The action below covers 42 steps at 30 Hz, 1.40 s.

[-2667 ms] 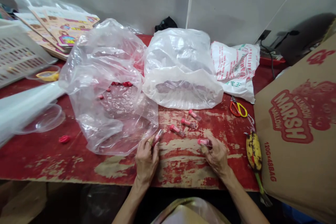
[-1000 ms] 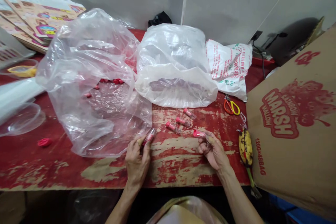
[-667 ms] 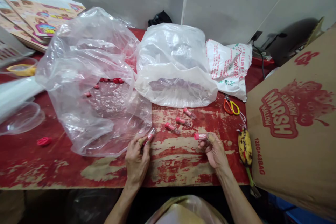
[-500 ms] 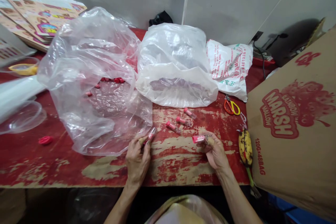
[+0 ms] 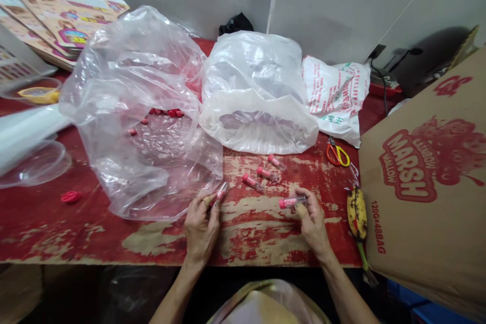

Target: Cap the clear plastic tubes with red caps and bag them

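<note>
My left hand [image 5: 200, 228] pinches a small clear tube with a pink band [image 5: 220, 192] between finger and thumb, close to the edge of a large clear plastic bag [image 5: 140, 111]. My right hand [image 5: 312, 223] grips a similar tube [image 5: 290, 203] by its clear end. Between the hands, several more pink-banded tubes [image 5: 252, 182] lie on the worn red table [image 5: 159, 248]. Behind them slumps a white translucent bag [image 5: 258, 96] holding clear tubes. Red pieces [image 5: 163, 112] show through the clear bag.
Yellow-and-red scissors [image 5: 337, 155] and a spotted banana [image 5: 357, 220] lie to the right, against a large cardboard carton [image 5: 421, 177]. A printed white bag [image 5: 336, 96] stands behind the scissors. Printed sheets [image 5: 64, 25], a clear lid [image 5: 38, 164] and a red piece [image 5: 71, 197] lie left.
My right hand has turned its tube so more of the clear end shows, and its fingers have closed around it. The left hand has barely moved. The view has shifted slightly.
</note>
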{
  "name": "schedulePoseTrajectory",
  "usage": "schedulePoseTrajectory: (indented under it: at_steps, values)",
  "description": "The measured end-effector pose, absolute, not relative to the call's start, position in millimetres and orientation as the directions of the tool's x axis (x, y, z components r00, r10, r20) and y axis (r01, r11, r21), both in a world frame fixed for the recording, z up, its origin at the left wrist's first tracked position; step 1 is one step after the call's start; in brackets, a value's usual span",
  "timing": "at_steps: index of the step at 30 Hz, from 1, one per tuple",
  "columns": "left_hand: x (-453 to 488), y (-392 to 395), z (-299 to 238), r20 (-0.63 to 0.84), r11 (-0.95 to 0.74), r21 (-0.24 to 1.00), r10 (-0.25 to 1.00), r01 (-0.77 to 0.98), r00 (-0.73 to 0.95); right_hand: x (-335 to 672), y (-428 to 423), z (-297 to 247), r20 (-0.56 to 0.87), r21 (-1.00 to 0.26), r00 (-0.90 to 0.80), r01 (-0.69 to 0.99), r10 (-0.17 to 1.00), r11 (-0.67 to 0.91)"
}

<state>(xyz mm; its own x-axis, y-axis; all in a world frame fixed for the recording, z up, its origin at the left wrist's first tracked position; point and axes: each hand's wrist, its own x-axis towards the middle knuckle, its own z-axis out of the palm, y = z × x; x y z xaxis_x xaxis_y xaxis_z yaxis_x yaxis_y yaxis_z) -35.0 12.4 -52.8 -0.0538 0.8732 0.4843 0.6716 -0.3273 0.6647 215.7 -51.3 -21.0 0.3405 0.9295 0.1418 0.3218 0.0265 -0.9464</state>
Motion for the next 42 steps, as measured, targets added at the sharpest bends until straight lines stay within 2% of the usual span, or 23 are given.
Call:
schedulePoseTrajectory:
  at_steps: [2,4,6,8,15,19,23,26,28,30,32,33,35,37,39,42]
  values:
    - [-35,12,-53,0.487,-0.328,0.667,0.872,0.669,-0.057,216,-53,-29,0.33,-0.774,0.232,0.622,0.915,0.122]
    - [-35,12,-53,0.487,-0.329,0.668,0.871,0.667,-0.058,217,-52,-38,0.461,-0.55,0.069,0.805,0.885,0.223]
    - [-35,12,-53,0.487,-0.332,0.666,0.872,0.668,-0.052,219,-48,-45,0.487,-0.394,-0.05,0.879,0.872,0.27]
    - [-35,12,-53,0.489,-0.334,0.662,0.871,0.671,-0.049,221,-45,-48,0.483,-0.331,-0.074,0.907,0.873,0.259]
    - [-35,11,-53,0.448,-0.279,0.685,0.89,0.673,-0.087,225,-41,-46,0.448,-0.316,-0.081,0.917,0.89,0.242]
    - [-35,11,-53,0.409,-0.238,0.721,0.904,0.651,-0.123,227,-42,-49,0.487,-0.341,-0.038,0.911,0.873,0.23]
    - [-35,11,-53,0.427,-0.255,0.722,0.896,0.643,-0.124,229,-41,-51,0.478,-0.327,-0.069,0.912,0.876,0.25]
    - [-34,11,-52,0.456,-0.287,0.714,0.883,0.639,-0.113,228,-38,-50,0.482,-0.398,-0.016,0.887,0.876,0.236]
    - [-34,12,-51,0.465,-0.299,0.712,0.878,0.635,-0.109,227,-36,-47,0.421,-0.529,0.047,0.824,0.906,0.203]
    - [-35,11,-51,0.466,-0.302,0.714,0.878,0.631,-0.107,226,-33,-41,0.281,-0.749,0.179,0.656,0.943,0.098]
    - [-36,11,-52,0.458,-0.298,0.719,0.882,0.628,-0.106,225,-31,-34,0.086,-0.949,0.327,0.314,0.941,-0.022]
    - [-36,11,-52,0.452,-0.292,0.722,0.886,0.627,-0.108,224,-30,-30,-0.014,-0.993,0.374,0.1,0.927,-0.056]
    - [-37,11,-53,0.439,-0.28,0.727,0.892,0.627,-0.111,221,-29,-22,-0.176,-0.96,0.397,-0.271,0.901,-0.068]
    - [-37,11,-54,0.434,-0.278,0.727,0.895,0.627,-0.107,217,-29,-17,-0.266,-0.884,0.372,-0.462,0.889,-0.071]
    - [-37,11,-55,0.44,-0.287,0.723,0.893,0.628,-0.098,213,-31,-15,-0.289,-0.861,0.341,-0.501,0.895,-0.087]
    - [-37,12,-55,0.446,-0.292,0.717,0.89,0.632,-0.095,212,-35,-17,-0.261,-0.887,0.327,-0.453,0.909,-0.091]
